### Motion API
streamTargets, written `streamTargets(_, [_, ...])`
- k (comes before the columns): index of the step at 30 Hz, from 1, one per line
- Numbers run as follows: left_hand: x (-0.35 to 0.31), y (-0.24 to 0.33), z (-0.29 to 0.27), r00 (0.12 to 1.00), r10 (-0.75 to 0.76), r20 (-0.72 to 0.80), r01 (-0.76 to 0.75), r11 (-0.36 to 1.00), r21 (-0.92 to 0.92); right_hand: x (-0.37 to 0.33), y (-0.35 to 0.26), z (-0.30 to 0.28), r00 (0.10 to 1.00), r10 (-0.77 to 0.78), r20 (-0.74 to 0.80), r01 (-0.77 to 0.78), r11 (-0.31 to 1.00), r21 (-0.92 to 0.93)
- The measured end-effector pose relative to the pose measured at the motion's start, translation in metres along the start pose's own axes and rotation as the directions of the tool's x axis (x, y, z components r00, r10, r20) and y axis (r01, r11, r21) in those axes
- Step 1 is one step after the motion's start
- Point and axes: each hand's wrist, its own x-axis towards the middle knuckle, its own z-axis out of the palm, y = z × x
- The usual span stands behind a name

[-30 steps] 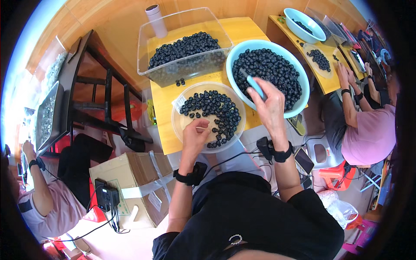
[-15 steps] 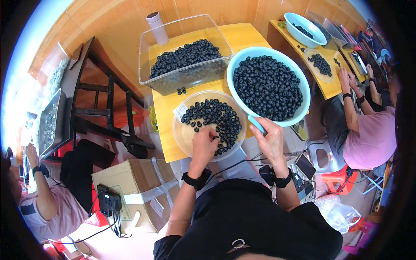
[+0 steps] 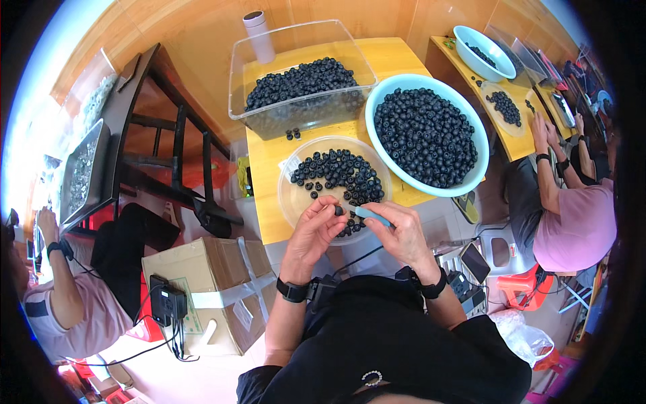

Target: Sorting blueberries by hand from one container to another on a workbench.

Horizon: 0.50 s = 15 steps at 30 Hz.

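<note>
Yellow table on a wooden floor. At its near edge, left hand pinches one dark berry; right hand grips a blue tool over the clear dish. Beyond: blue bowl, then clear tub at the far edge.

Both forearms reach forward, left hand and right hand close together, fingers pinched.

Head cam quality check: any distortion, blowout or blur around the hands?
Head view: strong fisheye, the yellow table edges bow and a black vignette rings the frame; the upper-left rim is blown out to white; the centre is sharp, with the left hand pinching a dark berry and the right hand holding a light-blue tool, both crisp and evenly lit.
</note>
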Motion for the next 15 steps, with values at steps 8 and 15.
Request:
streamTargets(8, [-0.0021, -0.0086, -0.0008, 1.000, 0.019, -0.001, -0.019, 0.998, -0.053, -0.0019, -0.0075, 0.0027, 0.992, -0.125, 0.034, 0.126, 0.991, -0.037])
streamTargets(15, [-0.0034, -0.0078, -0.0017, 0.999, 0.015, 0.034, -0.013, 0.998, -0.066, -0.0015, -0.0058, 0.0026, 0.989, -0.134, 0.059, 0.140, 0.984, -0.109])
